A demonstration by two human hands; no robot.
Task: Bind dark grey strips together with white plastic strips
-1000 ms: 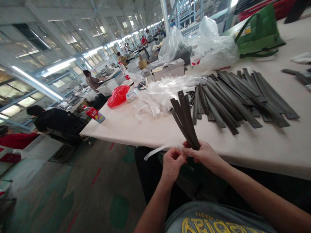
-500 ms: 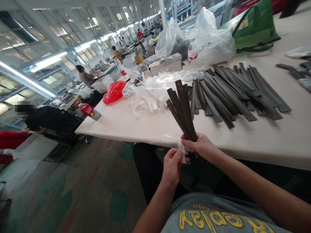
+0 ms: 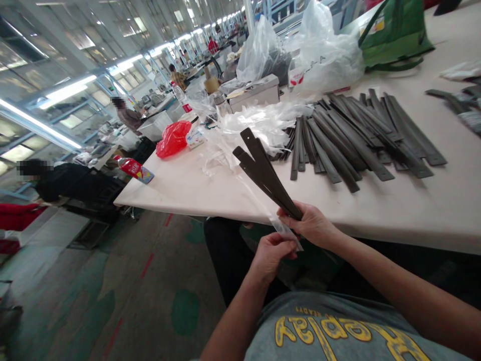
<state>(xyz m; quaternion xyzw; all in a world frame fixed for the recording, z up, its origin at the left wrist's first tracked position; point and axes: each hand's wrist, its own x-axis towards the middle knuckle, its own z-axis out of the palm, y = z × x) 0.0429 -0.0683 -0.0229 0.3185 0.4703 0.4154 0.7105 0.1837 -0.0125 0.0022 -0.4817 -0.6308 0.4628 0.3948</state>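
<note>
My right hand (image 3: 311,225) grips the near ends of a small bundle of dark flat strips (image 3: 263,170), which fans up and to the left over the table edge. My left hand (image 3: 272,253) sits just below it, its fingers pinched on a narrow clear plastic sleeve (image 3: 287,231) that runs along the bundle's lower end. Both hands hang in front of the white table (image 3: 195,185), above my lap.
A large pile of the same dark strips (image 3: 356,135) lies spread on the table. Beside it lies a heap of clear plastic sleeves (image 3: 255,130). Further back are a red bag (image 3: 173,139), a grey box (image 3: 255,93), white plastic bags (image 3: 323,55) and a green bag (image 3: 394,35). Other workers sit at far tables.
The bundle has tilted from nearly upright to leaning left. The white strip that my left hand held out sideways is gone; that hand now pinches a clear sleeve against the bundle's lower end.
</note>
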